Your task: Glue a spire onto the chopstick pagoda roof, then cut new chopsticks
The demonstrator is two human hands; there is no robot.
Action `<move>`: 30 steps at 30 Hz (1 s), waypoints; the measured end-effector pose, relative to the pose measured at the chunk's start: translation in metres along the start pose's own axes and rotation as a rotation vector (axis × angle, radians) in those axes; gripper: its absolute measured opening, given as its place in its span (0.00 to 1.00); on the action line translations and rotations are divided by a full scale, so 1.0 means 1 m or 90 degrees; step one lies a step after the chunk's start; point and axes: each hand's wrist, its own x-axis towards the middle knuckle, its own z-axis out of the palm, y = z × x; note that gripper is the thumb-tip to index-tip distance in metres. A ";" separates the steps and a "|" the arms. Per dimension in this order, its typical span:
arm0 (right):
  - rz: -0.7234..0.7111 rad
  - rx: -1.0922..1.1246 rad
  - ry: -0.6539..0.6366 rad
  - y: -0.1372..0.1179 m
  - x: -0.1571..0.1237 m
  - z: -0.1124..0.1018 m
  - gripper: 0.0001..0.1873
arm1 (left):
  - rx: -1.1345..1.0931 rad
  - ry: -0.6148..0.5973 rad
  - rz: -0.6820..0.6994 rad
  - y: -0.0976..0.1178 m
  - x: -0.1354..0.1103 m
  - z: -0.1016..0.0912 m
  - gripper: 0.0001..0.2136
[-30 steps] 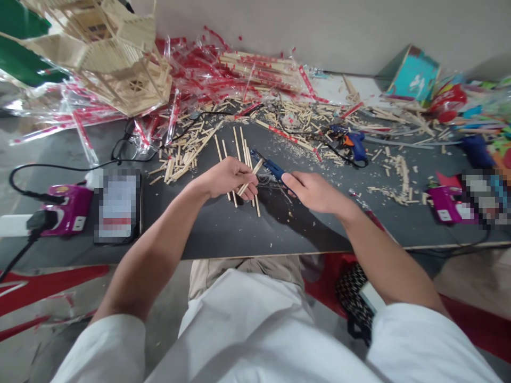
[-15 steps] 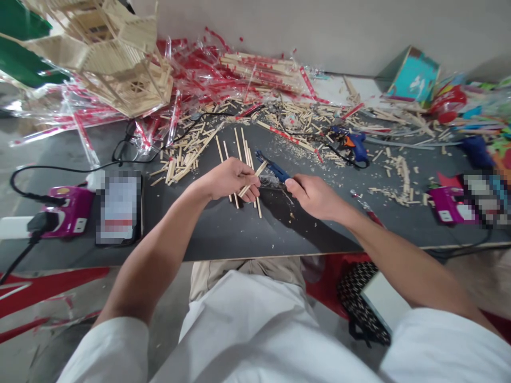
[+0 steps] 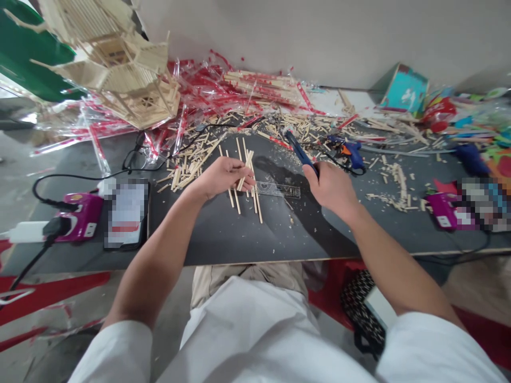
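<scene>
My left hand [image 3: 221,178] pinches a few thin wooden sticks [image 3: 245,170] above several longer sticks [image 3: 237,183] lying side by side on the dark board [image 3: 239,234]. Its fingers hide part of them. My right hand [image 3: 329,186] stands to the right, shut on a blue-handled tool [image 3: 299,150] whose far end points up and left. Its exact kind is hard to tell. Between my hands a transparent ruler [image 3: 278,189] lies flat on the board, touching neither hand.
A blue and orange hot glue gun [image 3: 352,151] rests beyond my right hand among scattered wood offcuts [image 3: 303,125]. A stick-built pagoda model [image 3: 120,80] and red-printed plastic wrappers [image 3: 239,88] lie at the back. Pink power units [image 3: 82,217] and black cables sit on the left.
My right hand has moved up and to the right with the blue tool, which now tilts more steeply. The ruler shows more fully. My left hand stays nearly still.
</scene>
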 end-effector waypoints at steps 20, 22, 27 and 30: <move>-0.113 0.056 0.001 -0.049 0.016 0.000 0.22 | 0.036 0.191 0.201 -0.013 0.015 -0.012 0.15; -0.147 0.141 -0.103 -0.070 0.027 0.001 0.22 | 0.056 0.226 0.229 -0.016 0.018 -0.012 0.16; -0.133 0.170 -0.254 -0.110 0.049 0.019 0.24 | 0.074 0.258 0.265 -0.019 0.021 -0.010 0.16; -0.139 0.194 -0.295 -0.120 0.055 0.025 0.21 | 0.074 0.255 0.280 -0.020 0.021 -0.009 0.14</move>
